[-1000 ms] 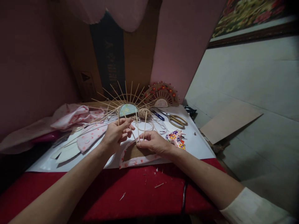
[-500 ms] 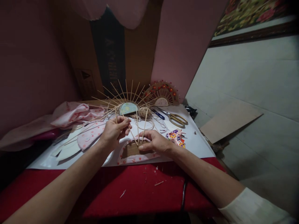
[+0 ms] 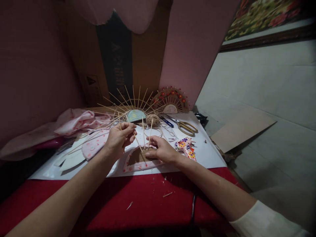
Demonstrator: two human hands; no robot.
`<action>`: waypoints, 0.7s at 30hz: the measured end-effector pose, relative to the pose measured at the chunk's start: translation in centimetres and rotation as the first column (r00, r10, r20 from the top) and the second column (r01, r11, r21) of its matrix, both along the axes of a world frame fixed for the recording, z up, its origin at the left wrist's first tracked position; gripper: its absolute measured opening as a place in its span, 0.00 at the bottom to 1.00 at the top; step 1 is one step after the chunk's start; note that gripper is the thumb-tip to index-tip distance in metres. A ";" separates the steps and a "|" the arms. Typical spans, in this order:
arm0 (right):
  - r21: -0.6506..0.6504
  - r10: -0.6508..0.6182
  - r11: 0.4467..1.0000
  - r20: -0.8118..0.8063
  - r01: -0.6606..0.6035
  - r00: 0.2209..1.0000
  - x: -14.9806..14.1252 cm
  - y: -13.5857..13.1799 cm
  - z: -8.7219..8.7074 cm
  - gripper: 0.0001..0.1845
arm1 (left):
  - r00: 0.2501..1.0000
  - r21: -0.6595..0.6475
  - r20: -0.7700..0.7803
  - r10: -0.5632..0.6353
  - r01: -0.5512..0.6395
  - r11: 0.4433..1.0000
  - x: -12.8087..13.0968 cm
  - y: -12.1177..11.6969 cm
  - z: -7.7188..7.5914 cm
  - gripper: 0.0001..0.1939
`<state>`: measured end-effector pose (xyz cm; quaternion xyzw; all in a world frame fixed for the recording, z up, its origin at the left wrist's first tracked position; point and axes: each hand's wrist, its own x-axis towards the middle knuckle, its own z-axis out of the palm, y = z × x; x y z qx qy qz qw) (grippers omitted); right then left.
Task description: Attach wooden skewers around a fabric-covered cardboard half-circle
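My left hand (image 3: pixel 118 137) is closed on thin bamboo sticks (image 3: pixel 137 141); one slants down toward a half-round cardboard piece (image 3: pixel 135 158) with a pink dotted fabric border. My right hand (image 3: pixel 161 149) grips the right part of this piece, its thumb lying on the cardboard and its fingers at the curved edge. Two more sticks (image 3: pixel 144 131) rise from the piece beside my right fingers. Those fingers partly hide where the sticks meet the cardboard. Left of my left hand lies a pink dotted fabric-covered piece (image 3: pixel 92 144).
Behind my hands stand a stick fan with a pale green half-round base (image 3: pixel 136 115) and a decorated brown fan (image 3: pixel 170 98). A twine ball (image 3: pixel 152 119), a blue cutter (image 3: pixel 167 121), scissors (image 3: pixel 186 127) and a flowered scrap (image 3: pixel 186 146) lie around. Pink cloth (image 3: pixel 74 121) is bunched at left.
My right hand has moved slightly left along the cardboard piece. The slanting stick's lower end has shifted a little left and up. My left hand keeps its pinch.
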<state>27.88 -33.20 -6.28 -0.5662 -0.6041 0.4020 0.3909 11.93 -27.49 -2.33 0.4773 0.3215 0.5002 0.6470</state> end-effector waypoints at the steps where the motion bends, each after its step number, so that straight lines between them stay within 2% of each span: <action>1: 0.080 -0.075 0.995 0.163 0.063 0.984 -0.1 -0.3 0.3 0.25 | 1.000 0.002 0.004 -0.001 0.001 1.000 0.0 0.0 0.0 0.06; 3: 0.292 -0.253 0.946 0.397 0.140 0.882 -0.3 -1.1 1.1 0.16 | 1.000 0.012 0.017 -0.011 0.010 1.000 0.0 0.0 0.0 0.07; 4: 0.387 -0.316 0.911 0.444 0.139 0.838 -0.5 -1.5 1.5 0.10 | 1.000 0.013 0.021 -0.014 0.014 1.000 0.0 -0.1 0.0 0.07; 5: 0.446 -0.331 0.888 0.453 0.111 0.828 -0.8 -1.9 2.0 0.06 | 1.000 0.013 0.024 -0.020 0.019 1.000 0.0 -0.1 0.0 0.08; 6: 0.462 -0.295 0.884 0.435 0.070 0.851 -1.1 -2.3 2.3 0.08 | 0.999 0.015 0.026 -0.026 0.025 1.000 0.0 -0.2 0.1 0.08; 8: 0.382 -0.131 0.924 0.335 -0.008 0.933 -1.8 -2.7 2.7 0.12 | 0.998 0.028 0.034 -0.045 0.044 0.999 0.1 -0.5 0.1 0.10; 10: 0.279 -0.012 0.959 0.189 -0.043 0.982 -2.2 -2.8 2.7 0.12 | 0.996 0.052 0.049 -0.069 0.067 0.996 0.3 -0.8 0.2 0.11; 13: 0.227 0.033 0.972 0.113 -0.058 0.993 -2.1 -2.5 2.8 0.13 | 0.993 0.094 0.086 -0.076 0.068 0.993 0.3 -1.1 0.6 0.12; 15: 0.236 0.018 0.970 0.175 -0.060 0.984 -1.5 -2.4 3.0 0.14 | 0.993 0.112 0.117 -0.017 0.004 0.994 0.1 -1.0 1.0 0.11; 18: 0.284 -0.083 0.959 0.330 -0.015 0.940 -0.4 -2.2 3.1 0.11 | 0.983 0.104 0.111 0.148 -0.160 0.982 -0.8 -0.1 1.6 0.10; 21: 0.350 -0.144 0.935 0.517 -0.055 0.844 0.2 -2.0 2.5 0.06 | 0.966 0.154 -0.065 0.251 -0.239 0.959 -2.0 1.5 1.6 0.10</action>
